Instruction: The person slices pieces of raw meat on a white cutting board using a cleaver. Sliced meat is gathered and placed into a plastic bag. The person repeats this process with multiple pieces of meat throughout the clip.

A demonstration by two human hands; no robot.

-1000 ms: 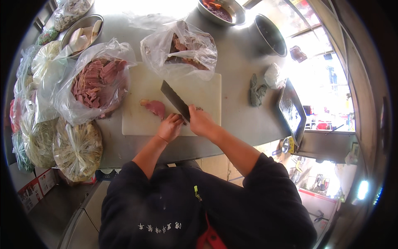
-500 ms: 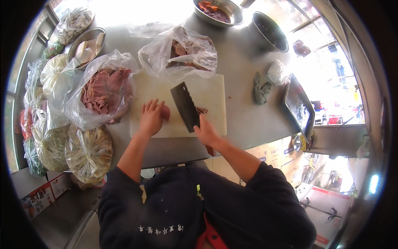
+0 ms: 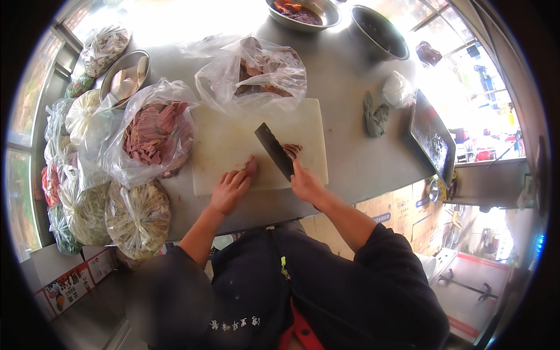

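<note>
My right hand (image 3: pixel 307 184) is closed round the handle of a dark, broad-bladed cleaver (image 3: pixel 272 148). The blade points up and to the left over the white cutting board (image 3: pixel 219 137). Just right of the blade lies a small stack of dark meat slices (image 3: pixel 292 150). At the board's near edge my left hand (image 3: pixel 231 190) grips a reddish-pink piece of meat (image 3: pixel 250 165), which sticks out past the fingertips. Blade and piece are apart. Left of the board, an open clear bag (image 3: pixel 189 125) holds a heap of sliced pink meat (image 3: pixel 156 129).
Another clear bag of meat (image 3: pixel 265 73) overlaps the board's far edge. Several tied bags (image 3: pixel 138 219) crowd the left, near a metal bowl with pale blocks (image 3: pixel 125 79). Two metal bowls (image 3: pixel 379 32) stand at the back. Rightward lie a grey-green cloth (image 3: pixel 375 115) and a dark tray (image 3: pixel 433 137).
My left hand has moved right and down with the meat piece, its fingers now drawn in more. The cleaver has shifted right and tilted further left, uncovering more slices. The whole view has shifted slightly.
</note>
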